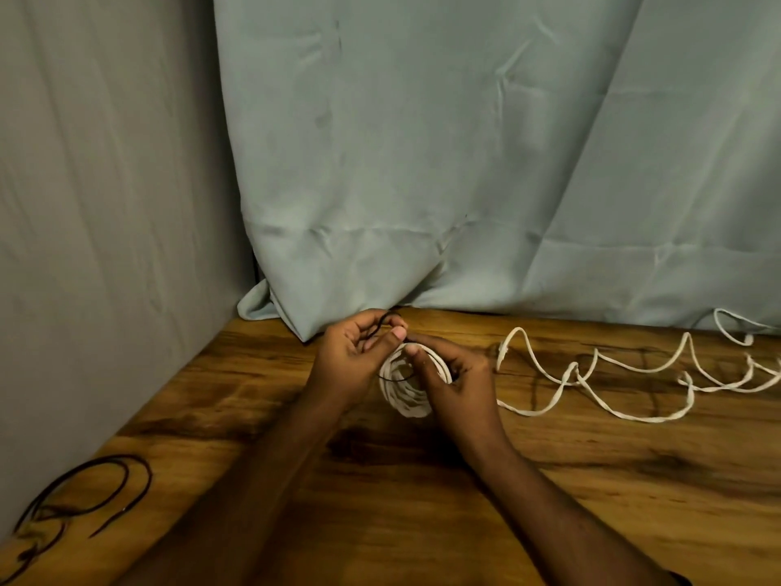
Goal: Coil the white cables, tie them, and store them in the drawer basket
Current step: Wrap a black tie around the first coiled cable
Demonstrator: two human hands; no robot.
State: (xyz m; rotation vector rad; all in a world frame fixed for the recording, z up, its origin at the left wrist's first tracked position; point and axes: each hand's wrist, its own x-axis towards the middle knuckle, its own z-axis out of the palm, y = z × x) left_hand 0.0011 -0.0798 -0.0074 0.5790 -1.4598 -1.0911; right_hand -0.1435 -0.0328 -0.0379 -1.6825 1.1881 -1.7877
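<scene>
Head view: the coil (403, 387) sits upright on the desk (549, 480) between both hands, a black tie (386, 323) looped across it. To tie it well, I'd keep the turns pinched together while the tie is drawn snug, so none spring loose. The left hand (353, 357) has its grip closed on the tie; the right hand (456, 382) grips the coil's rim. A loose white cable (613, 374) sprawls to the right. No drawer basket shows.
</scene>
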